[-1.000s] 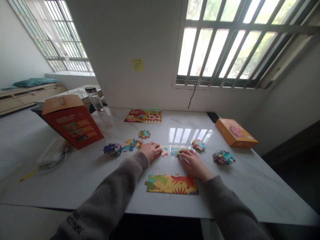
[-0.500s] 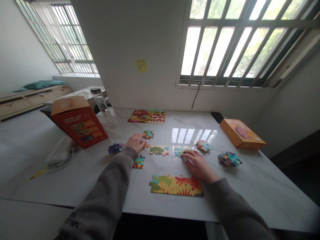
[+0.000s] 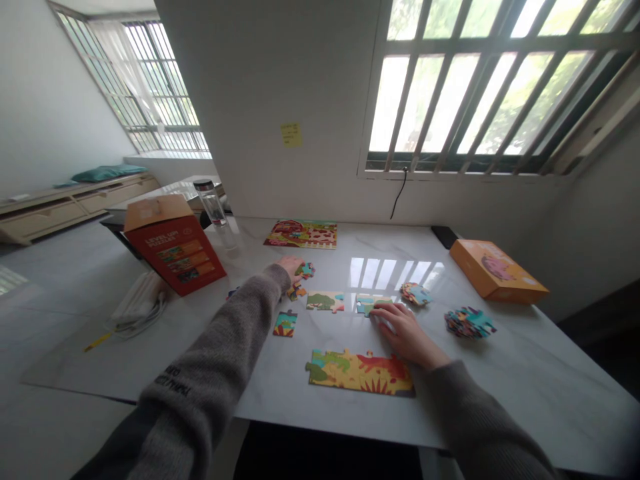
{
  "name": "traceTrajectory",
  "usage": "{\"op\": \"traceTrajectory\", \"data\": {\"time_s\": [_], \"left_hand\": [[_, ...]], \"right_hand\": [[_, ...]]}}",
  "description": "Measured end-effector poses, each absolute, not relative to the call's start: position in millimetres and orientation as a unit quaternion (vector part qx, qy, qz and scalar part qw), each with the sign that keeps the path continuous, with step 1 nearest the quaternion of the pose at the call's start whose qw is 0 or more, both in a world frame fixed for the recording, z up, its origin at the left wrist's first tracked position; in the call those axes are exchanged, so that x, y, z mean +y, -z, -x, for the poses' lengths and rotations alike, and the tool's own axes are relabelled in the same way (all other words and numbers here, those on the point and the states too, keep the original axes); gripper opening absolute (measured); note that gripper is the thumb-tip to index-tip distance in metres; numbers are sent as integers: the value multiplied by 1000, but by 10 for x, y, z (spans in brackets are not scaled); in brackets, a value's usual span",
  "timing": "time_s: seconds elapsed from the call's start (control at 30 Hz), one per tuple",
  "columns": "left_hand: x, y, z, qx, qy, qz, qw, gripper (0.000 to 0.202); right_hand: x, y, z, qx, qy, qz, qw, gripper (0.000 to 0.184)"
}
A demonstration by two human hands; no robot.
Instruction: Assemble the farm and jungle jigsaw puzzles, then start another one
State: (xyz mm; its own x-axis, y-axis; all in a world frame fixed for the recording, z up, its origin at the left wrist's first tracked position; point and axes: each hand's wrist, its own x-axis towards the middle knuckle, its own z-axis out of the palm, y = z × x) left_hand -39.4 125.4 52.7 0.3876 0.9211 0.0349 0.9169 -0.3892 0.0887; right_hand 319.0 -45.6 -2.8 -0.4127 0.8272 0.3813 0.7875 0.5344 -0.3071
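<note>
My left hand (image 3: 291, 267) reaches far across the marble table (image 3: 500, 373), its fingers at a small heap of jigsaw pieces (image 3: 305, 270); the sleeve hides most of it. My right hand (image 3: 406, 335) lies flat, fingertips on a blue-green jigsaw piece (image 3: 367, 305). A joined jigsaw section (image 3: 361, 373) with red and green dinosaurs lies below that hand. A tree jigsaw piece (image 3: 325, 302) and a small sunburst piece (image 3: 285, 324) lie loose between my hands. A finished farm jigsaw (image 3: 301, 235) lies at the far edge.
A red-orange puzzle box (image 3: 175, 245) stands at the left, with a glass bottle (image 3: 213, 203) behind it. A flat orange box (image 3: 497, 271) lies at the right, beside a heap of pieces (image 3: 470, 323). A white cable bundle (image 3: 140, 307) lies at the left.
My left hand has moved away from the middle pieces to the far left heap, and the sunburst piece now lies loose. My right hand stays on its piece. The view has turned slightly left.
</note>
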Motion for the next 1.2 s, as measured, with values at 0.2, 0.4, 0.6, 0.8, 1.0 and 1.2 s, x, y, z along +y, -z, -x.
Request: {"op": "traceTrajectory", "data": {"time_s": [0.2, 0.4, 0.6, 0.8, 1.0, 1.2], "left_hand": [[1216, -511, 379, 534, -27, -845, 7, 46], [1279, -423, 350, 549, -28, -835, 15, 32], [1300, -513, 480, 585, -49, -809, 27, 36], [1347, -603, 749, 618, -46, -784, 36, 31], [1330, -486, 582, 583, -77, -807, 49, 30], [1377, -400, 361, 550, -58, -830, 74, 44]], "right_hand": [[-461, 14, -3180, -837, -46, 485, 247, 30], [-452, 32, -3198, -839, -43, 484, 244, 31], [-468, -8, -3171, -838, -44, 487, 245, 29], [-468, -16, -3170, -839, -49, 487, 237, 29], [-463, -5, -3181, -840, -51, 486, 237, 29], [-457, 5, -3187, -840, -50, 484, 241, 30]]}}
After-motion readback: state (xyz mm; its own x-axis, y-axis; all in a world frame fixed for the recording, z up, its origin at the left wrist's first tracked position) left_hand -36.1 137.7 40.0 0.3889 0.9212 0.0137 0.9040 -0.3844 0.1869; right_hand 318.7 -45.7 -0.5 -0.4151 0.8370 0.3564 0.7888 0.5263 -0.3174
